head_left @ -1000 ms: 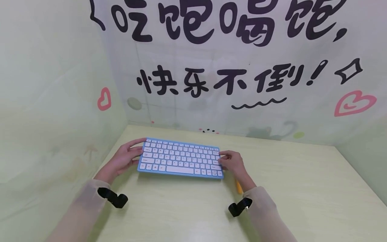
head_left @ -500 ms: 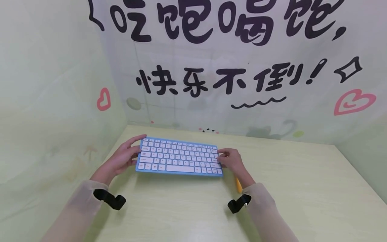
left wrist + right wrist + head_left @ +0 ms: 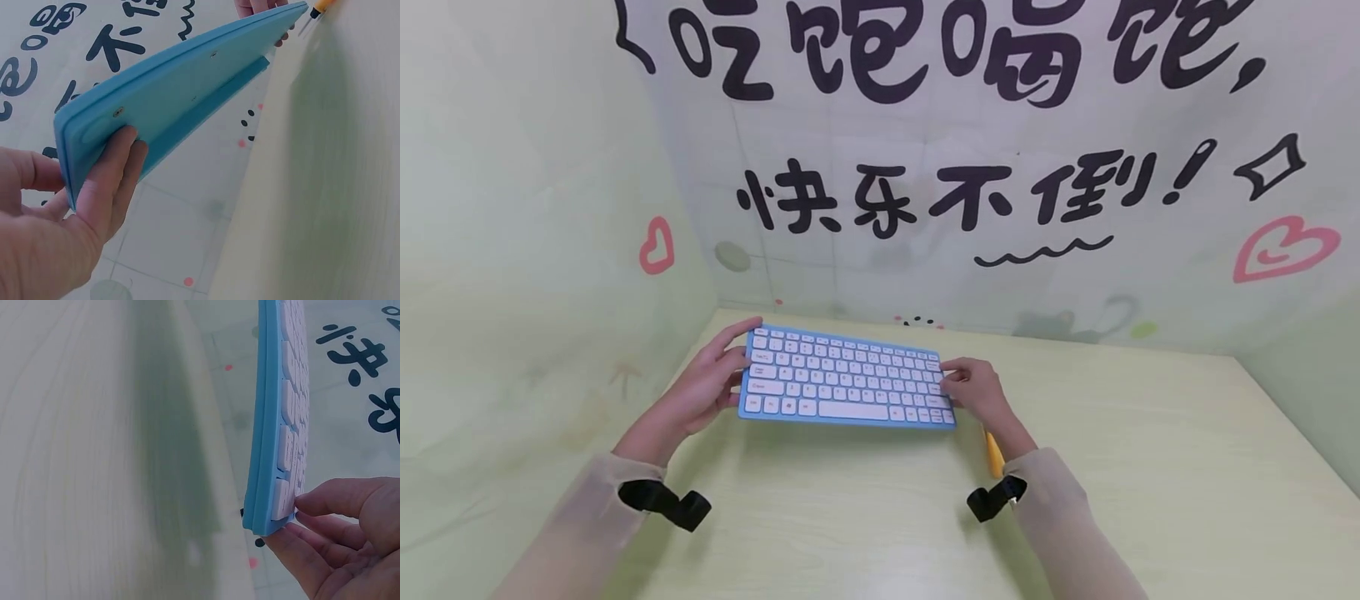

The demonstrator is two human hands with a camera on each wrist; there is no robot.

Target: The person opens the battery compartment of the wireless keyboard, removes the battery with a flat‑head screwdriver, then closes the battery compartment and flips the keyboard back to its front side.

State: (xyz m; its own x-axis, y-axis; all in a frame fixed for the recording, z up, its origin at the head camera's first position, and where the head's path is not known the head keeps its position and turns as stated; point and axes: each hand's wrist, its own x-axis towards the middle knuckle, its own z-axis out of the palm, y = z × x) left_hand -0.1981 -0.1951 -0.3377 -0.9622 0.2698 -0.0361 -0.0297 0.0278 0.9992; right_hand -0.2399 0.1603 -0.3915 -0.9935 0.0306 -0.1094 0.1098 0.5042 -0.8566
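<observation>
A blue keyboard (image 3: 850,379) with white keys is held up off the table between both hands, its keys facing the head camera. My left hand (image 3: 703,383) grips its left end; in the left wrist view, fingers (image 3: 112,178) lie against the blue underside (image 3: 162,100) while others are at the end edge. On the other end, my right hand (image 3: 977,387) pinches the short side. The right wrist view has the thumb (image 3: 340,497) at the key side and fingers at the edge and behind it. A screwdriver with an orange handle (image 3: 994,454) lies on the table near the right wrist.
The pale table (image 3: 1150,433) extends to the right and front. Behind it stands a wall sheet (image 3: 880,275) with black lettering, and another wall (image 3: 550,333) rises close by the left arm. Black wrist cameras (image 3: 673,504) sit on both sleeves.
Both hands have raised the keyboard slightly, and its left end stands a little higher than before. More of the orange handle shows beside the right wrist.
</observation>
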